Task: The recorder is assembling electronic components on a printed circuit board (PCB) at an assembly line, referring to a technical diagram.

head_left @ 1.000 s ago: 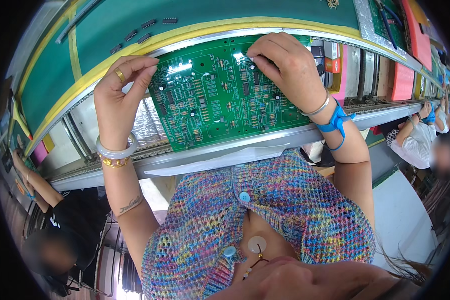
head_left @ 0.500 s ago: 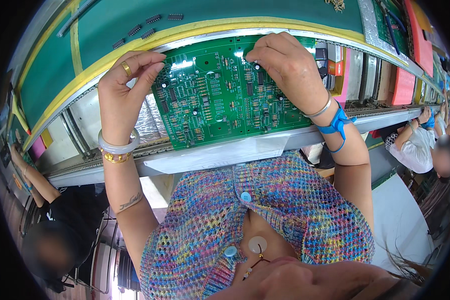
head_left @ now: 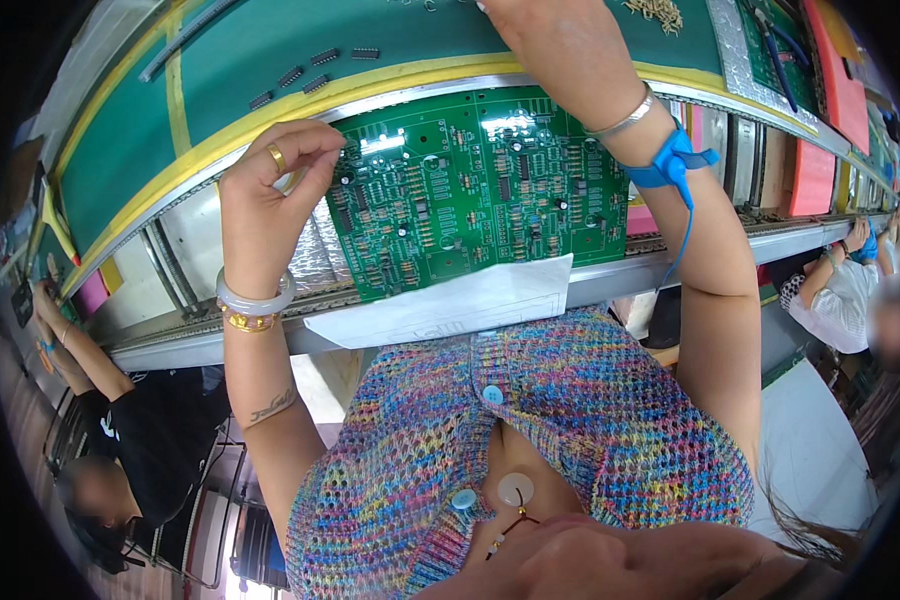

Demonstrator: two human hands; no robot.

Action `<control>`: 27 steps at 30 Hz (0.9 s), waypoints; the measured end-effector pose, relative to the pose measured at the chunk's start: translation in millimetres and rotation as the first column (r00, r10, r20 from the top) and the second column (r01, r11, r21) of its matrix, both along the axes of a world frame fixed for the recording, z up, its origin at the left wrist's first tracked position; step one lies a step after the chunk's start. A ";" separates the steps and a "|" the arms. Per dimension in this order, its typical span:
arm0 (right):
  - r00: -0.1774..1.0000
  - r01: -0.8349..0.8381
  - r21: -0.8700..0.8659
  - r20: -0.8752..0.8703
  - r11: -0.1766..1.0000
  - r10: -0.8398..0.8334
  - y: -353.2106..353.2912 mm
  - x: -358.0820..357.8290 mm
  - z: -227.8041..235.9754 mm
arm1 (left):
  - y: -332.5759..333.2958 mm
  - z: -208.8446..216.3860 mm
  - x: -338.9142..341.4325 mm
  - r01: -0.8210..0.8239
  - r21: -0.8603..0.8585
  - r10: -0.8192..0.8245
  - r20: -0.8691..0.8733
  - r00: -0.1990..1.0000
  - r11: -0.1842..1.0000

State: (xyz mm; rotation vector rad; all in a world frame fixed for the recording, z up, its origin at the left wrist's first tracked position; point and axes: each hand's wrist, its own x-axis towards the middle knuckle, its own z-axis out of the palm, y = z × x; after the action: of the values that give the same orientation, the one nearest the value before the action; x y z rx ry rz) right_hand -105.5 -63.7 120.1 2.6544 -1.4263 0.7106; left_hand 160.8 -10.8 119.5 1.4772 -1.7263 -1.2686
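A green circuit board (head_left: 467, 250) lies across the rails in front of me, populated with resistors, black chips and small round capacitors. By its far left corner is my left hand (head_left: 278, 185), thumb and forefinger pinched together; whatever they hold, if anything, is too small to make out. My right hand (head_left: 555, 35) reaches past the board over the green mat (head_left: 410, 45), its fingers mostly cut off by the upper edge. Just left of those fingertips lie a few tiny wire-like parts (head_left: 430, 4). A blue strap (head_left: 675, 160) circles my right wrist.
Several black chips (head_left: 315, 84) lie loose on the mat, left of a heap of small tan parts (head_left: 655, 14). Blue-handled pliers (head_left: 782, 60) are at the far right. Paper (head_left: 440, 308) overlaps the board's near edge. Other people sit at left (head_left: 160, 440) and right (head_left: 835, 300).
My right hand has left the board and moved away to the far side, over the mat. The left hand stays pinched by the board's corner. The whole view has shifted slightly.
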 end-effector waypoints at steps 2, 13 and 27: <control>0.999 0.009 -0.003 -0.034 1.000 -0.009 -0.5 3.0 -5.9 | 1.5 0.0 4.6 0.012 -0.045 -0.010 0.045 0.999 0.999; 0.992 -0.122 0.060 0.021 0.991 0.121 21.6 4.8 2.9 | 10.4 -8.9 13.3 0.030 -0.180 0.001 0.173 0.985 0.983; 0.998 -0.026 0.138 -0.054 0.990 0.033 31.2 9.5 1.7 | 10.4 -10.1 6.5 0.100 -0.231 -0.026 0.304 0.952 0.968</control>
State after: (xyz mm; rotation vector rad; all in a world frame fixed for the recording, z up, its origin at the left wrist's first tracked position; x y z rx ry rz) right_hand -96.0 -32.4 121.8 2.7793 -1.4759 0.5537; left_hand 167.3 -0.4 109.5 1.5355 -2.0565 -0.8535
